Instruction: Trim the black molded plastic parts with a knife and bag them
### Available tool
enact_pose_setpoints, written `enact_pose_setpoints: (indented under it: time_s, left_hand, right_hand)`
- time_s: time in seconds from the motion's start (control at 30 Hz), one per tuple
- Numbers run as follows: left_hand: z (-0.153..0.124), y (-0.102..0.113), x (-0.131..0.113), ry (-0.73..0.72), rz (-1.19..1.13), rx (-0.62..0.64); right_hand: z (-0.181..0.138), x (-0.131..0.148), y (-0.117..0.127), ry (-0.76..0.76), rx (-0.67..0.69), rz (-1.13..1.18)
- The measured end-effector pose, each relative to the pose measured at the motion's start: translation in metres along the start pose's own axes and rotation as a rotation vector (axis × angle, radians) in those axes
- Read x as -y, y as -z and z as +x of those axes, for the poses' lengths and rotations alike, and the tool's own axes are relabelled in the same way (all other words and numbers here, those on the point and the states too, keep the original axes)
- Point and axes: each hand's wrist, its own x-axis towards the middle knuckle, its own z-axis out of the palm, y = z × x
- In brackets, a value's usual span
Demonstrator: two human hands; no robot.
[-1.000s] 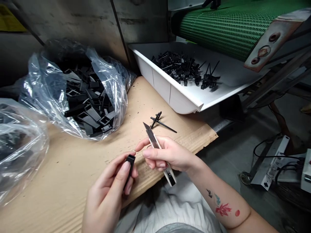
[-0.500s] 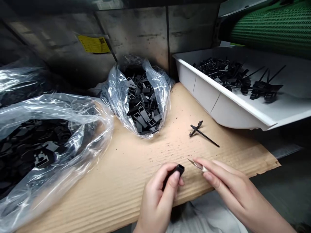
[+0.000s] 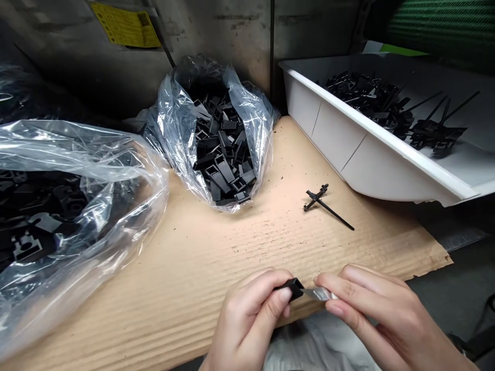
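My left hand is closed round a small black plastic part, with only its end showing past the thumb and forefinger. My right hand pinches a utility knife, whose silver blade points left and touches the part's end. The knife's handle is hidden inside the hand. Both hands hover at the near edge of a sheet of brown cardboard.
A black plastic sprue lies on the cardboard. An open clear bag of black parts sits at the back, with a bigger clear bag at the left. A white tray of black sprues stands at the right.
The view has shifted down and slightly right. My hands have come together, and the blade tip now meets the end of the black part instead of standing apart from it.
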Motion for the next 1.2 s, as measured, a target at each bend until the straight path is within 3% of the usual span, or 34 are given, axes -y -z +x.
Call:
enact_pose_setpoints:
  time_s: [0.13, 0.3, 0.5, 0.63, 0.7, 0.83, 1.2]
  left_hand:
    - [0.002, 0.005, -0.003, 0.077, -0.042, 0.098]
    - [0.001, 0.012, -0.002, 0.15, -0.156, 0.246]
    - [-0.001, 0.015, -0.001, 0.134, -0.193, 0.289]
    - [-0.002, 0.01, 0.0, 0.219, -0.345, 0.144]
    - [-0.002, 0.009, 0.003, 0.187, -0.362, 0.068]
    - [-0.002, 0.008, 0.008, 0.039, -0.257, 0.099]
    - [-0.004, 0.01, 0.011, -0.034, -0.17, 0.13]
  right_hand:
    - [0.003, 0.0, 0.003, 0.029, 0.026, -0.016]
    - [0.008, 0.003, 0.003, 0.056, -0.055, -0.038]
    - [0.004, 0.004, 0.009, 0.031, -0.071, 0.114]
    - [-0.002, 0.008, 0.003, 0.012, -0.105, 0.131]
    - [-0.003, 0.011, -0.003, 0.015, -0.125, 0.11]
    - [0.0, 0.018, -0.011, 0.054, -0.171, 0.098]
    - [0.011, 0.017, -0.011, 0.0, -0.086, 0.129]
